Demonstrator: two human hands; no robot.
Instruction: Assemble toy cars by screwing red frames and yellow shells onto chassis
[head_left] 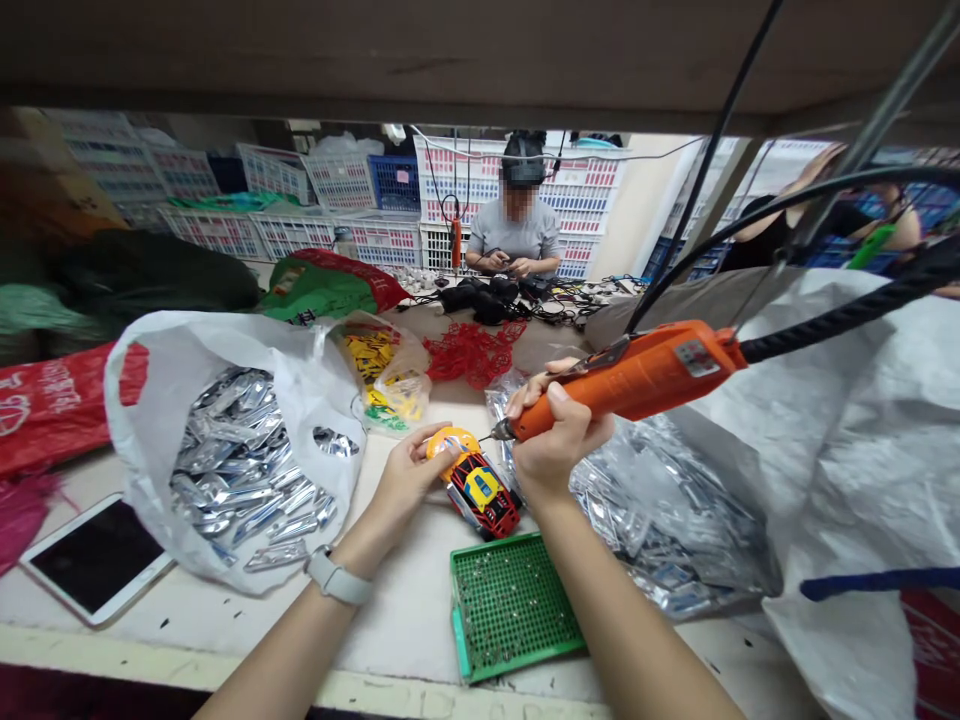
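My right hand (559, 430) is wrapped round an orange electric screwdriver (637, 375), its bit pointing left. The bit's tip is close to the yellow end of a toy car (484, 485); whether it touches cannot be made out. My left hand (412, 465) grips that yellow end, fingers closed on it. The car is red, black and yellow, above the white tabletop. Just below it lies a green perforated tray (517, 605) with small metal screws scattered over it.
Left stands a white bag (217, 335) of silvery parts, beside a tablet (97, 560). Silvery parts in clear plastic (667, 500) lie right. Behind are yellow pieces (371, 360) and red parts (480, 350). A co-worker (517, 225) sits opposite. A shelf hangs overhead.
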